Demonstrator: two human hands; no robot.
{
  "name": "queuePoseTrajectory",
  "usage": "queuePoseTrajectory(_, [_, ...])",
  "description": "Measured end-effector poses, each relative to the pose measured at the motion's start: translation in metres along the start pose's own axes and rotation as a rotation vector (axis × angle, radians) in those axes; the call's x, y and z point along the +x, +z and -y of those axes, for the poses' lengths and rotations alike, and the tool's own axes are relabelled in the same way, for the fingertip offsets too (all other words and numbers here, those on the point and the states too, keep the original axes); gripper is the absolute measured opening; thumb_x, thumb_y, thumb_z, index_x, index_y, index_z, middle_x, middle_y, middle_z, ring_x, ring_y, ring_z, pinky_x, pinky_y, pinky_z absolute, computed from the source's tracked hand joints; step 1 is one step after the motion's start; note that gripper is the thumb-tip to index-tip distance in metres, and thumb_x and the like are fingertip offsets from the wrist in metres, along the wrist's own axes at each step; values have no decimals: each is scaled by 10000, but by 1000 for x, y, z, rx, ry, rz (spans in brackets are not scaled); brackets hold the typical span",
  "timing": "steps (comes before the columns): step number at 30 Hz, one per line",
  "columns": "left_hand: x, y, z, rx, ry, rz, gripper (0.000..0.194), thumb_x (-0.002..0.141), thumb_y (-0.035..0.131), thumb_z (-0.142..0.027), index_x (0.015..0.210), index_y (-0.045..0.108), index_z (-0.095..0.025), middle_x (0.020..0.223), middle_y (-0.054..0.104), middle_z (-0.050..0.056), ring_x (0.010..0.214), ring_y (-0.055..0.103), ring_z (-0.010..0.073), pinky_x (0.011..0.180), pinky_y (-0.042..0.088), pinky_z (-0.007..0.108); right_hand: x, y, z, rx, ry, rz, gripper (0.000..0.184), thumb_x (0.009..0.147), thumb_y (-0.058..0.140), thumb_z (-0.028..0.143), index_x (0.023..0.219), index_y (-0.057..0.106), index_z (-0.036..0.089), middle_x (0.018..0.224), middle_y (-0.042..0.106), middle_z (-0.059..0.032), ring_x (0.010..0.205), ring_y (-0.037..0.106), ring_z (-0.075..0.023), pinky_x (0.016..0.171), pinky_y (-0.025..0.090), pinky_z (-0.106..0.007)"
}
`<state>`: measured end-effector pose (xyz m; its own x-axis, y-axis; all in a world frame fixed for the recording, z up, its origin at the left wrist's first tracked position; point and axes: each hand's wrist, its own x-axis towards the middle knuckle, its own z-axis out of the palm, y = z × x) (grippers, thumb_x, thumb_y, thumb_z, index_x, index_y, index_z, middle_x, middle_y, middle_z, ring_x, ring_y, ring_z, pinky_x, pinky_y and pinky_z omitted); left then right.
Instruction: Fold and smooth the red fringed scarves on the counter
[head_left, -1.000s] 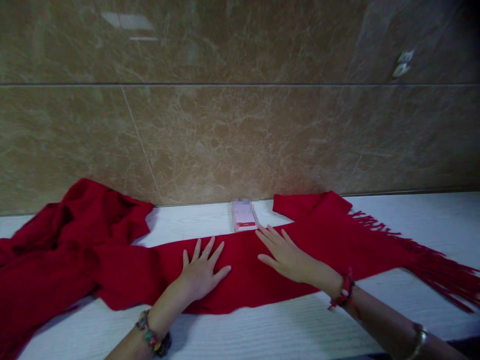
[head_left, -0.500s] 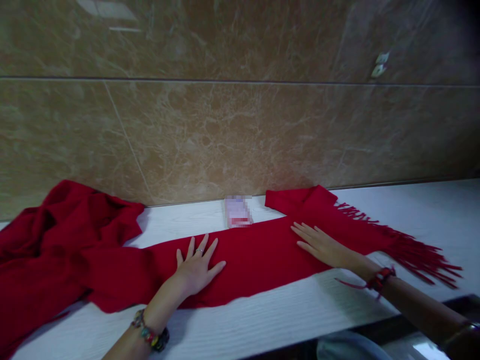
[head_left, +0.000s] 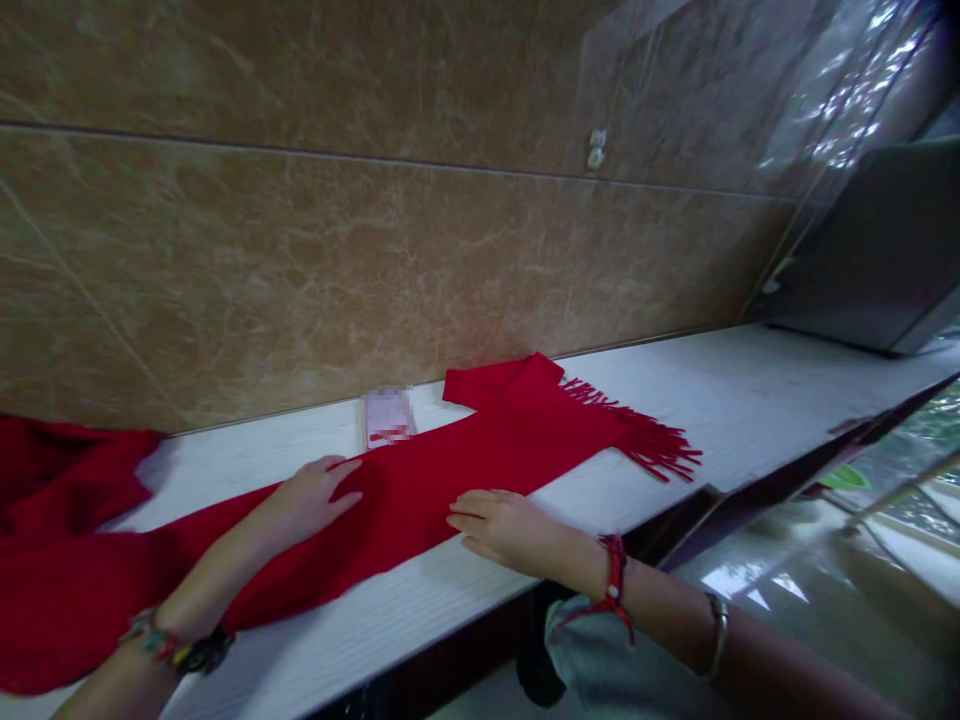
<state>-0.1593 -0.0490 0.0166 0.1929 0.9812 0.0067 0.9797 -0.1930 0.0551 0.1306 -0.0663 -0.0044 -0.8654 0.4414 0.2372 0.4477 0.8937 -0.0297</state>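
A red scarf (head_left: 517, 440) with a fringed end (head_left: 645, 430) lies lengthwise along the white tabletop (head_left: 690, 370). Its left part is bunched into loose folds. Resting over the scarf's upper edge, my left hand (head_left: 311, 500) is open, thumb apart from the fingers; it wears a beaded bracelet. My right hand (head_left: 510, 530) is at the scarf's near edge, fingers stretched out and holding nothing. A red cord bracelet circles that wrist. Behind the scarf sits a small pale packet (head_left: 388, 415), its face blurred out.
A brown marble-look tiled wall (head_left: 360, 270) runs along the table's back, with a white socket (head_left: 596, 148) on it. A large dark grey box-like object (head_left: 870, 250) stands at the table's far right. The table's front edge slants beneath my right arm.
The view has swung right, showing the far end of the table. My right hand has moved from the scarf's middle toward its near edge; my left has shifted to its far edge.
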Motion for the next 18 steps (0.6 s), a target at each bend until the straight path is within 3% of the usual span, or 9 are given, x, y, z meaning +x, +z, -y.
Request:
queuePoseTrajectory(3, [33,-16,-21,-18,261,0,398,782,414,-293,1132,548,-161,1152,568,81,1048,511,200,940,350,304,-9,-3,-2,-143,-64,13,228,843,433,107,1037,551,115,981,608,-94,922,544,-168,798,443,-299])
queuePoseTrajectory(5, [57,-22,-40,-19,345,1,344,796,404,-249,1087,571,-170,1108,594,67,1009,529,174,913,361,270,-14,-6,-6,-214,-80,31,213,826,448,79,1011,551,99,922,612,-90,850,555,-176,732,457,-299])
queuePoseTrajectory(11, [114,-11,-82,-11,285,114,285,718,526,-206,975,623,-129,999,642,96,888,576,183,787,403,235,-17,-6,-10,-311,-100,35,231,828,427,61,1042,511,87,863,600,-86,780,546,-176,651,438,-287])
queuePoseTrajectory(18, [142,-4,-85,-83,172,171,250,662,549,-239,862,656,-133,811,670,63,704,577,164,635,401,217,-17,-8,-16,-305,-108,25,218,876,396,155,1081,456,197,806,540,-24,711,492,-136,572,370,-247])
